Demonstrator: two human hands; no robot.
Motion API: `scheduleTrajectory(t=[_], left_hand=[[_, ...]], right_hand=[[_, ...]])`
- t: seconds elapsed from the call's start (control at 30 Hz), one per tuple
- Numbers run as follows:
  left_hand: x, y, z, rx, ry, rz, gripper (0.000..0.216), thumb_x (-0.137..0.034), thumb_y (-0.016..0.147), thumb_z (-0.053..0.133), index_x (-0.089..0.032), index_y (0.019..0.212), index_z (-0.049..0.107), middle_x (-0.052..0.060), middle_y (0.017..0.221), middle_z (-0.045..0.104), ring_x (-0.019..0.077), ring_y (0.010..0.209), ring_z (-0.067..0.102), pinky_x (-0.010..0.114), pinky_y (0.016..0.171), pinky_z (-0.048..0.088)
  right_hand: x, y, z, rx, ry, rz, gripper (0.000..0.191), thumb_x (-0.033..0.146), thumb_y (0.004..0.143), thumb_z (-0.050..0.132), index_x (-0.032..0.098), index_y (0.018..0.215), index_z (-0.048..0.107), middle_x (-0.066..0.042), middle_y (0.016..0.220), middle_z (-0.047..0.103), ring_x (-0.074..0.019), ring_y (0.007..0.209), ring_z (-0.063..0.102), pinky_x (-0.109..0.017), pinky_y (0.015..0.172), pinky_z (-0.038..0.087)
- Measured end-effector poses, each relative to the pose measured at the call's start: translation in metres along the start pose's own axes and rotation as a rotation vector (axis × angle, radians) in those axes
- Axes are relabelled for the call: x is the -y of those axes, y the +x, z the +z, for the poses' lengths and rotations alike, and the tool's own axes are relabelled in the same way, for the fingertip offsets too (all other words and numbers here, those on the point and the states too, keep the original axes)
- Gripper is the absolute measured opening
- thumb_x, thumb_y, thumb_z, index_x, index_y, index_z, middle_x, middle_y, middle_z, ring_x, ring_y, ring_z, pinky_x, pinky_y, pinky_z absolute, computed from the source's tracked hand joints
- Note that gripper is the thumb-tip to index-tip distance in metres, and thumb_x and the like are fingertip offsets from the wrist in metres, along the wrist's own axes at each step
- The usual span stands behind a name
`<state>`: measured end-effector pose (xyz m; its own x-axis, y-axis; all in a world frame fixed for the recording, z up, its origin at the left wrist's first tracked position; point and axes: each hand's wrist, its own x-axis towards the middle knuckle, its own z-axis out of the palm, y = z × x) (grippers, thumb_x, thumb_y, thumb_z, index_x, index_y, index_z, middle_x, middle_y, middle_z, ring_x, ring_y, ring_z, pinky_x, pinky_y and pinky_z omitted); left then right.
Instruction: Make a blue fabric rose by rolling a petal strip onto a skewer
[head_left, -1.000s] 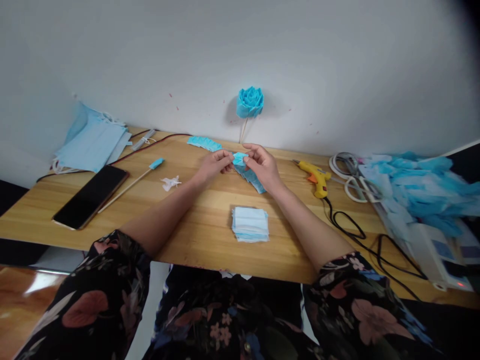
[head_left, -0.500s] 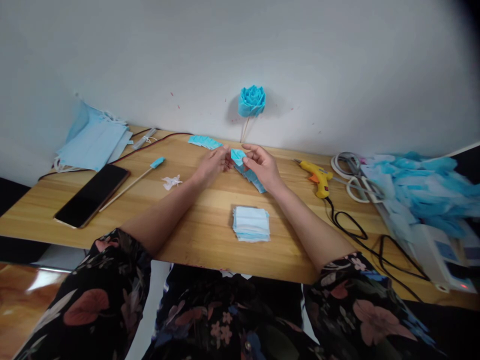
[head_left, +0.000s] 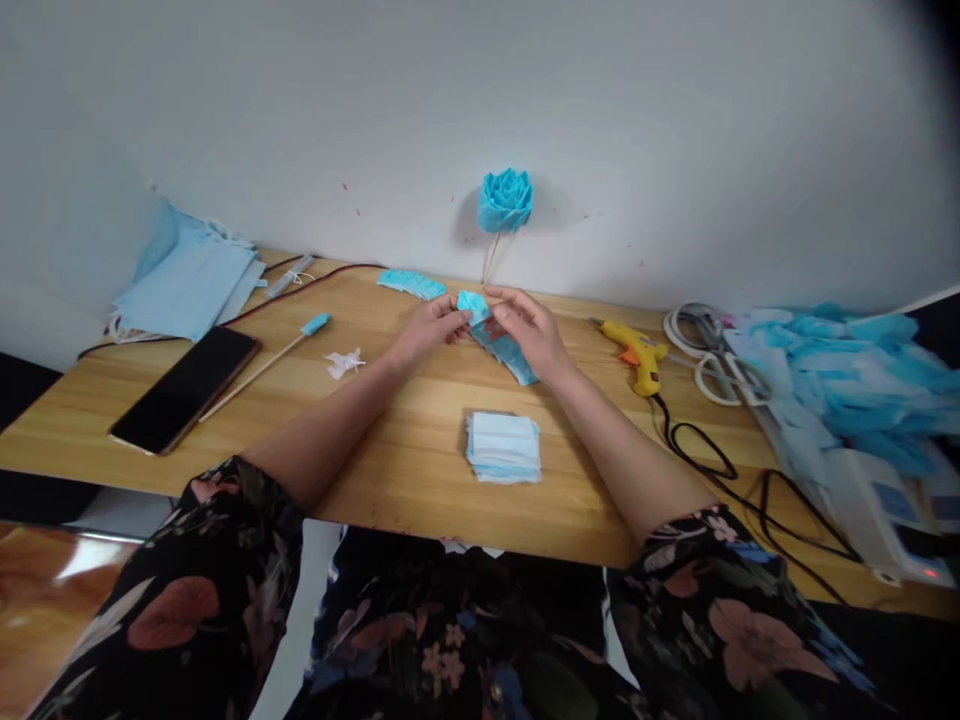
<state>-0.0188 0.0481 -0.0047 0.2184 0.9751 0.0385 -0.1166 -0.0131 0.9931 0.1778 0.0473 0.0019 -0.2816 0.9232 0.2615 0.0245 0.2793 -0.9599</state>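
Observation:
Between my two hands is a small folded piece of blue mask fabric (head_left: 472, 306). My left hand (head_left: 433, 326) pinches its left side, thumb on top. On its right side, my right hand (head_left: 529, 328) is closed with thumb and fingertips at the edge. Below the hands lies a row of overlapping blue pieces (head_left: 511, 357), partly covered by my right hand. Another row of folded blue pieces (head_left: 412, 284) lies just beyond my left hand. Nearer to me sits a stack of pale blue fabric squares (head_left: 503, 447).
A blue fabric flower (head_left: 505, 200) on a stick leans at the wall. On the right lie a yellow glue gun (head_left: 634, 356), scissors (head_left: 724, 378), tape and fabric scraps (head_left: 855, 375). Left are masks (head_left: 187, 280), a phone (head_left: 185, 390) and a blue-tipped stick (head_left: 259, 374).
My left hand has closed in on the folded piece, its thumb now on it. The piece has shifted slightly left and turned between my hands.

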Motion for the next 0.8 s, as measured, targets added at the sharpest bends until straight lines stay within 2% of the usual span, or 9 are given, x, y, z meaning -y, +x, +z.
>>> scheduleTrajectory(t=[0.13,0.27,0.43,0.63,0.8], left_hand=[[0.0,0.0,0.0,0.082,0.131,0.061,0.018,-0.028,0.08,0.074,-0.017,0.079,0.06,-0.004,0.069,0.059,0.009,0.064,0.051,0.022,0.064,0.04],[0.0,-0.003,0.003,0.145,0.298,0.114,0.018,-0.026,0.079,0.073,-0.017,0.074,0.059,-0.004,0.07,0.054,0.0102,0.067,0.048,0.024,0.066,0.036],[0.0,-0.006,0.004,0.149,0.336,0.138,0.03,-0.04,0.079,0.077,-0.018,0.073,0.058,-0.004,0.068,0.052,0.0108,0.065,0.046,0.026,0.063,0.034],[-0.004,-0.005,0.003,0.124,0.199,0.126,0.052,-0.066,0.075,0.079,-0.017,0.083,0.063,-0.002,0.071,0.058,0.0097,0.064,0.049,0.024,0.062,0.039],[-0.007,-0.007,0.005,0.155,0.185,0.082,0.059,-0.071,0.069,0.083,-0.017,0.087,0.066,-0.002,0.074,0.062,0.0095,0.065,0.05,0.024,0.062,0.04]], right_hand=[[0.005,0.001,-0.01,-0.049,-0.012,0.027,0.053,0.065,0.089,0.071,0.025,0.123,0.07,-0.004,0.098,0.076,-0.0198,0.089,0.071,-0.035,0.082,0.059],[0.005,0.004,-0.011,0.036,-0.047,0.012,0.047,0.057,0.088,0.073,0.024,0.121,0.071,-0.003,0.095,0.075,-0.018,0.085,0.068,-0.034,0.08,0.058],[0.005,0.008,-0.006,0.122,-0.052,-0.017,0.046,0.041,0.079,0.08,0.021,0.12,0.071,0.002,0.082,0.067,-0.0132,0.073,0.06,-0.028,0.069,0.052],[0.014,0.008,-0.01,-0.006,0.044,0.016,0.048,0.04,0.08,0.079,0.023,0.123,0.066,0.001,0.084,0.067,-0.0141,0.075,0.061,-0.028,0.07,0.053],[0.012,0.008,-0.01,-0.048,0.115,0.015,0.054,0.048,0.08,0.081,0.026,0.125,0.061,0.002,0.086,0.066,-0.0156,0.081,0.064,-0.031,0.075,0.055]])
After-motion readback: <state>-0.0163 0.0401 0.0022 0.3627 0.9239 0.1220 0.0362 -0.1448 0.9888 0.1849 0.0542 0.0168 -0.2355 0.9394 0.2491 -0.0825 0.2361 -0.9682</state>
